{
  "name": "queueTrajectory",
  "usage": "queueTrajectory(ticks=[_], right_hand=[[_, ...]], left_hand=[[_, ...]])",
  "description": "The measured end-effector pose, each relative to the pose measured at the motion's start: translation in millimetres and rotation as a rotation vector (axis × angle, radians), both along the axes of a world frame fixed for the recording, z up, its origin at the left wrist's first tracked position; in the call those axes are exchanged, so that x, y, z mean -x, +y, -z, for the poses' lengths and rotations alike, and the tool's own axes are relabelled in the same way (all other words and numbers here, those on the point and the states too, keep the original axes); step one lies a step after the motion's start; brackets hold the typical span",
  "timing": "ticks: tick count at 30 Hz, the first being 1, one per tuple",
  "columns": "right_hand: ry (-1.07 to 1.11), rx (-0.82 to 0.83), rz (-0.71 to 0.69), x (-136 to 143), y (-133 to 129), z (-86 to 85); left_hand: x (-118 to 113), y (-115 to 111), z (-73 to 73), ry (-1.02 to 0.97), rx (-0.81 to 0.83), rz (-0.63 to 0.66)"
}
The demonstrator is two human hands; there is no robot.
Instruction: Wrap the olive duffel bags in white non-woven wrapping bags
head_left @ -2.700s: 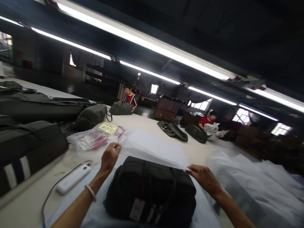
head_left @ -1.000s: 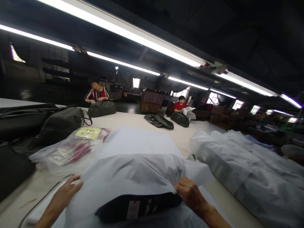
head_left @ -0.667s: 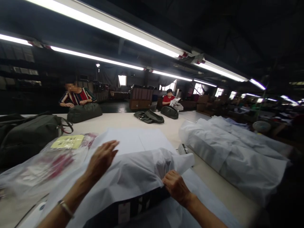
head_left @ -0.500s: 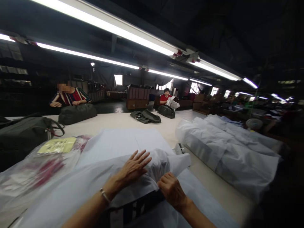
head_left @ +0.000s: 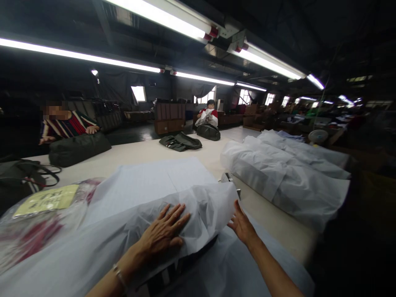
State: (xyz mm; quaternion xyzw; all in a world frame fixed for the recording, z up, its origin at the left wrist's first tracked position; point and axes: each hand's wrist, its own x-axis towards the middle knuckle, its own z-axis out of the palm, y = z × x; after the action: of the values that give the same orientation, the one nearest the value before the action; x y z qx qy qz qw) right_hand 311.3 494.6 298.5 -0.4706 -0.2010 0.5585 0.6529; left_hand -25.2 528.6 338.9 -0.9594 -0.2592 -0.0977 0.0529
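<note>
White tissue paper lies crumpled over a dark item on the table. My left hand rests flat on the paper, fingers spread, a bracelet at the wrist. At the paper's right end, my right hand is open, its fingertips at the paper's edge. Behind the covered item spreads a flat white sheet. A metal tape dispenser or similar device stands just beyond the paper's right end, partly hidden.
Paper-wrapped bundles lie at right. Plastic bags with a yellow label and a dark bag are at left. Across the table, more dark bags lie near two people.
My right hand has let go of the gathered paper and opened, moving right and up. My left hand has shifted slightly left and down. The paper's right end is less bunched. The view has shifted.
</note>
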Motion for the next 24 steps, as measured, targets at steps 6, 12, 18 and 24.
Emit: queueTrajectory(ticks=[6,12,18,24], right_hand=[[0.105,-0.039,0.286,-9.6,43.5,-11.0],[0.036,0.007,0.499,-37.6,5.1,19.8],[-0.088,0.092,0.541,-44.3,-32.2,46.4],[-0.374,0.101,0.544,-11.6,-73.5,31.1]], left_hand=[[0.2,-4.9,-2.6,-0.008,0.000,-0.017],[-0.4,-8.6,-4.9,-0.012,0.042,0.050],[-3.5,-6.9,-0.5,-0.019,0.056,0.039],[-5.4,-7.9,-2.4,-0.011,0.051,0.041]])
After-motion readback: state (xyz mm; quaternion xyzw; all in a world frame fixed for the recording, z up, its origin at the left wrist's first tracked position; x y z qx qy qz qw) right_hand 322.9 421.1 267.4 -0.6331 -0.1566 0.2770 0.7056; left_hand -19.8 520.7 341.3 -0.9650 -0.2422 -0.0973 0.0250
